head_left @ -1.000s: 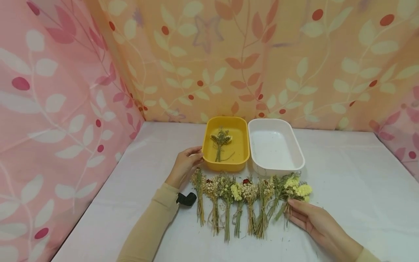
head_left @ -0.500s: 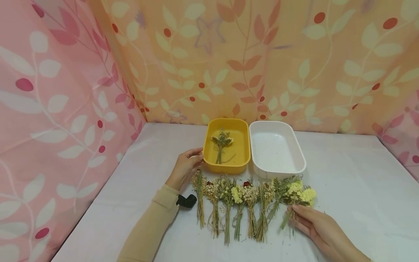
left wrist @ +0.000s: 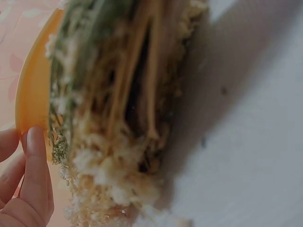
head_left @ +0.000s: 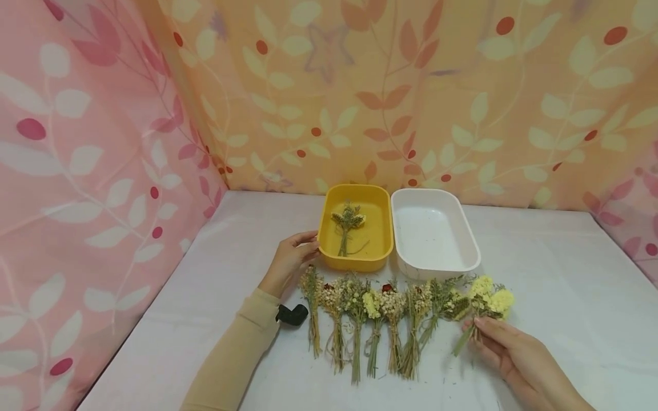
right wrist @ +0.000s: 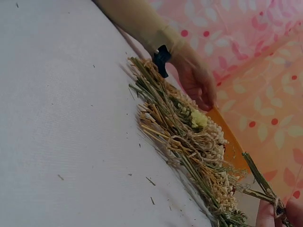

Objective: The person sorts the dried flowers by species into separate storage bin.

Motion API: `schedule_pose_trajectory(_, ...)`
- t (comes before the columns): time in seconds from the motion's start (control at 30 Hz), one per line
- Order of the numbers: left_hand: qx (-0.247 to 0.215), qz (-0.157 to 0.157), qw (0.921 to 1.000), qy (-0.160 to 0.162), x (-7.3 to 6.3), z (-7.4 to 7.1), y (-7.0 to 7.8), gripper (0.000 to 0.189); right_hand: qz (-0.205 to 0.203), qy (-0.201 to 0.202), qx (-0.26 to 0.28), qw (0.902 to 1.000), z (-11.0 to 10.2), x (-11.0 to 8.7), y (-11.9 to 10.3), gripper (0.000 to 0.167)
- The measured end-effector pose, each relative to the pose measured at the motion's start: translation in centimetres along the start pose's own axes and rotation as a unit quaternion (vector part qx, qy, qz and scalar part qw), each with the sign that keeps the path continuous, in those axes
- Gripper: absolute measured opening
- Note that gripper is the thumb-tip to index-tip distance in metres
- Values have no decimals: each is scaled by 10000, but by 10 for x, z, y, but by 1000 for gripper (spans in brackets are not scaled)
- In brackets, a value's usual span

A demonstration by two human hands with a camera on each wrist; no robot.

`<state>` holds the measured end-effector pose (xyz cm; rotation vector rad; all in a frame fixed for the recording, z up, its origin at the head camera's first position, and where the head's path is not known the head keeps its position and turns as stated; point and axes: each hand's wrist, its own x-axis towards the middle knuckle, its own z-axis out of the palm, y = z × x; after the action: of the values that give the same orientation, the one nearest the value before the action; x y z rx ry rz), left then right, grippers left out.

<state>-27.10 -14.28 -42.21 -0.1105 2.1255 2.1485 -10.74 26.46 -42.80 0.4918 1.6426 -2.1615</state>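
In the head view my right hand (head_left: 516, 351) pinches the tied stems of a small dried-flower bouquet (head_left: 496, 299) with pale yellow heads. Its heads point away from me, just right of a row of bouquets. The right wrist view catches only the fingertips and the green stems (right wrist: 260, 177) with their twine knot. My left hand (head_left: 289, 260) rests its fingers against the left side of a yellow plastic box (head_left: 377, 234). Inside that box lies one bouquet (head_left: 348, 221). Dried flower heads (left wrist: 113, 175) fill much of the left wrist view, beside the hand.
Several tied bouquets (head_left: 356, 319) lie side by side in front of the boxes, stems toward me. A white plastic box (head_left: 432, 240) stands right of the yellow one. Plant crumbs dot the white tabletop (head_left: 555, 268). Patterned cloth (head_left: 452, 103) hangs behind.
My right hand has drawn its bouquet rightward, away from the end of the row. The left hand has stayed at the yellow box.
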Motion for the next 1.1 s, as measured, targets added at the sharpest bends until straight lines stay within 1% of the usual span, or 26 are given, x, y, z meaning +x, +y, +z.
schedule_pose_trajectory(0.17,-4,11,10000,79,0,0,0,41,-291,-8,-127,9995,6,0,-12,14)
schedule_pose_trajectory(0.33,-5,6,10000,67,1,1,1,40,-470,-95,-241,9986,14,4,-24,11)
schedule_pose_trajectory(0.57,-5,35,9999,108,2,2,2,40,-721,-270,-661,9948,30,13,-43,14)
schedule_pose_trajectory(0.73,-32,36,10000,46,1,2,0,41,-847,-440,-994,9905,41,16,-49,15)
schedule_pose_trajectory(0.87,-4,46,10000,77,0,2,-1,40,-896,-534,-1155,9878,53,21,-55,13)
schedule_pose_trajectory(0.93,20,53,10000,79,0,2,-1,40,-940,-605,-1276,9855,59,25,-59,16)
schedule_pose_trajectory(1.1,7,34,10000,76,0,3,-1,40,-1128,-741,-1799,9744,75,34,-69,41)
